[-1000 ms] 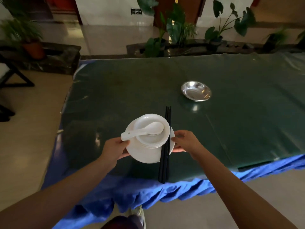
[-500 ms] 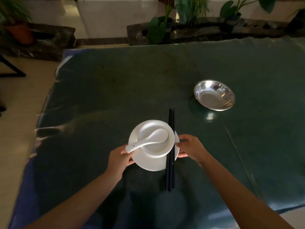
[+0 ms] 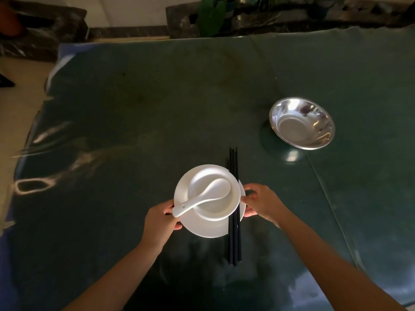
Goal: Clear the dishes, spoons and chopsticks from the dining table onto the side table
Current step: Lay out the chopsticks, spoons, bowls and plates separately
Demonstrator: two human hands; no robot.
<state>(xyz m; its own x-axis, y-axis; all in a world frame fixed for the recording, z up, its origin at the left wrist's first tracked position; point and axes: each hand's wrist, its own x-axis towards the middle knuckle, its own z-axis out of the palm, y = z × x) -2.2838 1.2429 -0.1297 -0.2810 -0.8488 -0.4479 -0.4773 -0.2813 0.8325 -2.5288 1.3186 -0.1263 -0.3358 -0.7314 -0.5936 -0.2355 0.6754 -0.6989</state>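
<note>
A white plate (image 3: 206,227) carries a white bowl (image 3: 213,208) with a white spoon (image 3: 202,197) lying in it, handle pointing left. A pair of black chopsticks (image 3: 234,239) lies across the plate's right side, reaching past both rims. My left hand (image 3: 160,221) grips the plate's left rim, just under the spoon handle. My right hand (image 3: 260,203) grips the plate's right rim beside the chopsticks. The stack is low over the dark green table (image 3: 134,122); whether it touches the table I cannot tell. A steel bowl (image 3: 302,123) stands on the table at the far right.
The table's glossy cover shows glare at the left. A dark stone ledge with green plants (image 3: 213,16) runs behind the table's far edge. Pale floor (image 3: 20,104) lies to the left.
The view has moved closer and tilted down over the table. Both hands keep hold of the plate, and the stack sits further onto the table than a second ago.
</note>
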